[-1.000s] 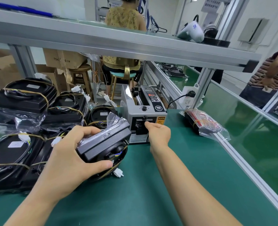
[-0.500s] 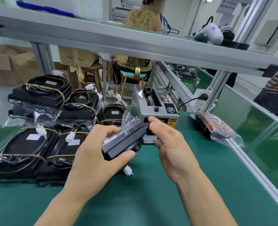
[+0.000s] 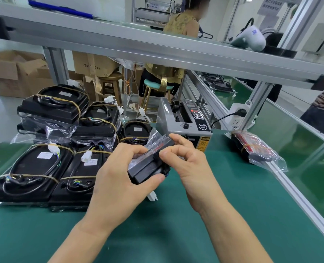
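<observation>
Bagged black unit (image 3: 147,168) is held up off the green desk (image 3: 233,215) at the middle of the scene, just nearer to us than the grey tape dispenser (image 3: 185,122). Both hands are on it now, where a second ago only the left one held it. The biggest change is in our right hand (image 3: 191,168). It was far out at the dispenser's mouth and has come back near and left to meet the unit's top edge. We judge that it fetched a cut strip of tape for closing the bag, though we cannot make out any strip. Our left hand (image 3: 117,179) has meanwhile brought the unit a little right and up, with its fingers curled over the far side and the thumb clamped on the near edge. The right fingers (image 3: 167,153) pinch thumb to forefinger at the bag's gathered mouth. The unit is a dark, flat box held tilted, its far right corner highest. It has a finely textured patch on its near face and clear film crumpled at the far end. A white connector (image 3: 152,197) shows below it, down at the desk.
</observation>
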`<state>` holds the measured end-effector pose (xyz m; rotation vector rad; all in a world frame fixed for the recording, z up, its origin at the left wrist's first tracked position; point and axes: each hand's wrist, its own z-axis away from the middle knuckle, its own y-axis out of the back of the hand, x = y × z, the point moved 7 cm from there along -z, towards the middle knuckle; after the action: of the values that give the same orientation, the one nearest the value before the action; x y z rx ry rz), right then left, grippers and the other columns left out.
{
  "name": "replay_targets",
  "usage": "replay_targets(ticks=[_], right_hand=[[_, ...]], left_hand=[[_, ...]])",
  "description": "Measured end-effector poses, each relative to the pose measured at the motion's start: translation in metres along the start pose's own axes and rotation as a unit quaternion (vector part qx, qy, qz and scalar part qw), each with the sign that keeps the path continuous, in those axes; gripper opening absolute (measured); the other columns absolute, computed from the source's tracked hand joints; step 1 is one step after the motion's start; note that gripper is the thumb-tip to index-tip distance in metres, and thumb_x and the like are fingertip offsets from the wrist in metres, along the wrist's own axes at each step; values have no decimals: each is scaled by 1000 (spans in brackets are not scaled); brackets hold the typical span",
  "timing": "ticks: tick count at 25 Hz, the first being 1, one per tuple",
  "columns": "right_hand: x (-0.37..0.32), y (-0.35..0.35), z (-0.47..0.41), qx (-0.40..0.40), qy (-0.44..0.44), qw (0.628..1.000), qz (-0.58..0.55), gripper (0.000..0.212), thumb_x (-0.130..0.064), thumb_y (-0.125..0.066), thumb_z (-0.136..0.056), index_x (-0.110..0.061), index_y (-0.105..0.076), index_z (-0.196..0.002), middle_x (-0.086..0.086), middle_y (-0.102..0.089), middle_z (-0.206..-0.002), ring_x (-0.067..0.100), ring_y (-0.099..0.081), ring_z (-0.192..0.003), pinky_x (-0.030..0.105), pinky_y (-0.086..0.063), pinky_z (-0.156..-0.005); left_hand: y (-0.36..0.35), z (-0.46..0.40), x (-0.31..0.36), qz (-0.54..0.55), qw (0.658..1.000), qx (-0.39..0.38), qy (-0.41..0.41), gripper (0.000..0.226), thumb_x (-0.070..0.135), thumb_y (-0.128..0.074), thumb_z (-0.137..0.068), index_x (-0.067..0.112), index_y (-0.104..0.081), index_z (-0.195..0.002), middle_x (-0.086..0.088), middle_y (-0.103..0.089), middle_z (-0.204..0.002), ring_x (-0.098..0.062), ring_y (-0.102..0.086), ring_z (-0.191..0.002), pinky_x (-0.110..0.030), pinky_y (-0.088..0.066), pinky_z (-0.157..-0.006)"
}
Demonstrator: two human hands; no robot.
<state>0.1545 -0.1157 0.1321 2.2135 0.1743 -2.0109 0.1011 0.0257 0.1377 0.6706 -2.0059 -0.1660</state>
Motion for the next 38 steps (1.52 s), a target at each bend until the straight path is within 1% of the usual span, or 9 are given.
replay_targets(ticks=[5,8,14,20,24,27,33,36,38], right_hand=[[-1,-3,-2,-9,2,1000,16,21,-12,-71,-81,-21,-72,-63,-12,-48,-136,-19,-44,-116,29,-33,-108],[-2,-3,-2,-21,2,1000,15,20,-12,-71,-82,-22,-73,-65,-9,-48,-138,-18,-43,-118,26,-33,-106],[-1,-2,-3,-11,6,998,54,24,-14,-73,-81,-24,-71,-60,-19,-46,-132,-7,-47,-120,25,-37,-102],[3,-2,-3,-2,8,998,57,19,-17,-73,-82,-23,-72,-63,-26,-45,-128,-17,-47,-112,25,-38,-102],[4,-2,-3,-15,-1,1000,21,15,-14,-71,-83,-19,-73,-69,-15,-46,-133,-13,-47,-115,14,-38,-90],[3,-2,-4,-21,-1,999,32,14,-13,-71,-83,-18,-72,-70,-16,-46,-131,-15,-48,-111,5,-38,-82],[-2,-3,-5,-1,23,996,85,23,-17,-73,-81,-27,-71,-60,-20,-45,-127,-19,-47,-107,17,-41,-90],[-4,-4,-5,3,32,994,108,23,-18,-72,-82,-27,-69,-61,-16,-44,-129,-16,-47,-110,18,-40,-93],[-1,-3,-6,-2,24,997,76,25,-14,-70,-83,-25,-69,-61,-12,-45,-131,-10,-48,-114,19,-39,-94]], left_hand=[[-2,0,-2,-3,1000,0,2,43,44,-76,-61,27,-60,-97,15,-58,-95,-1,-57,-93,-8,-39,-73],[-1,0,-2,4,1000,-3,3,45,51,-72,-61,29,-59,-98,15,-58,-96,-2,-57,-93,-9,-39,-73],[-1,0,0,2,1000,-1,1,45,55,-66,-61,30,-58,-98,15,-58,-96,-3,-56,-93,-10,-40,-73],[-1,0,0,0,1000,1,-2,44,55,-65,-62,30,-57,-97,14,-57,-95,-4,-56,-92,-9,-39,-72],[-2,1,0,3,1000,-1,-1,44,56,-65,-62,31,-57,-98,14,-58,-95,-3,-56,-93,-9,-40,-73],[-2,1,0,3,1000,1,0,45,55,-65,-62,30,-57,-98,15,-58,-95,0,-55,-93,-7,-39,-74],[-2,0,2,2,1000,3,-3,46,57,-64,-62,28,-57,-97,15,-58,-94,-1,-55,-92,-7,-39,-73],[-3,1,2,0,1000,4,-4,45,56,-64,-62,28,-58,-97,15,-58,-94,0,-55,-92,-7,-38,-73],[-3,1,1,-1,1000,3,-4,44,55,-64,-63,29,-57,-97,15,-58,-94,0,-55,-93,-7,-38,-74]])
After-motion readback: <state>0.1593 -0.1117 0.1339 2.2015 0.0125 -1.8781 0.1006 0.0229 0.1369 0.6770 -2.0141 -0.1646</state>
